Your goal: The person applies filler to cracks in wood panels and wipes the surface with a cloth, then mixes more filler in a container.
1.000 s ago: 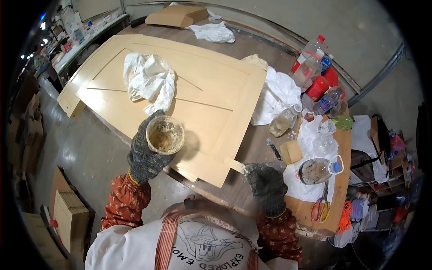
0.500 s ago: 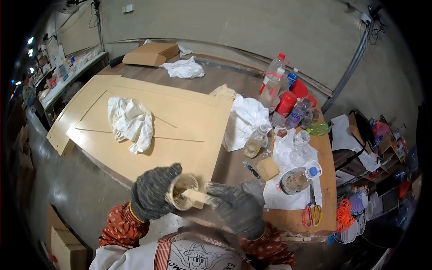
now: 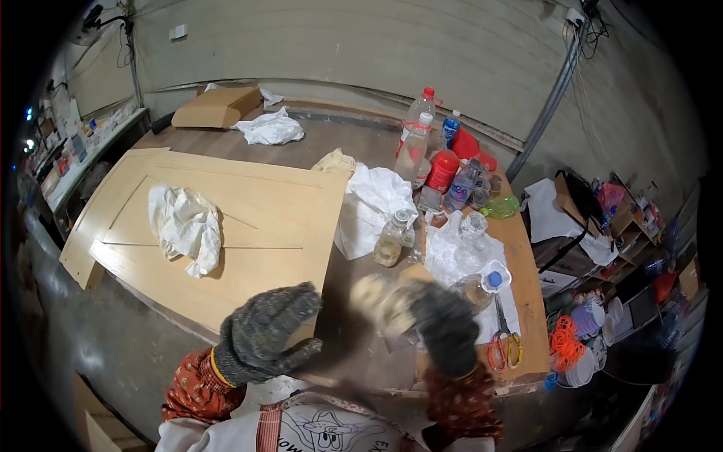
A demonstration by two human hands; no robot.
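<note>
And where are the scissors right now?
In the head view, the scissors lie on the right of the table, right of the right hand, below the nearer blue-capped bottle.

Between your open left hand (image 3: 271, 331) and the pale, blurred cup (image 3: 382, 305) in your right hand (image 3: 448, 328), you have a bare strip of brown tabletop (image 3: 337, 331) at lower centre. To the left, you can pass low over the flat panel (image 3: 279, 207), but the crumpled white cloth (image 3: 188, 226) rises in its middle. Straight up from the cup, a small bottle (image 3: 390, 242) and a heaped white rag (image 3: 376, 202) block you; the bottle cluster (image 3: 444, 162) walls off the area beyond, right of upper centre. You have open tabletop at upper centre, left of those bottles. Scissors (image 3: 503, 350) lie close on your right hand's outer side.
</note>
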